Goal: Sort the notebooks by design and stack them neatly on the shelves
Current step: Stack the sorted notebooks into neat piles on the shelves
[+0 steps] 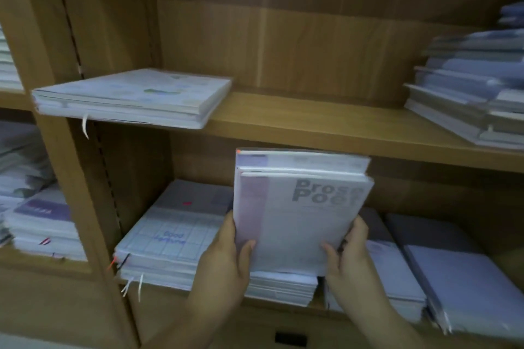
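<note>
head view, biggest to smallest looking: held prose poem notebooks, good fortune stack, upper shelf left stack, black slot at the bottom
1. Prose Poem notebooks, though nearest the camera
2. upper shelf left stack and good fortune stack, about alike
3. black slot

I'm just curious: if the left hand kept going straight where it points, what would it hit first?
Probably the back panel of the lower compartment. The left hand, gripping the notebook bundle, points forward and up, seemingly above the grid-cover stack. Depth is unclear, so it might brush that stack first.

Left hand [226,261] and right hand [351,255] grip notebooks [306,224].
</note>
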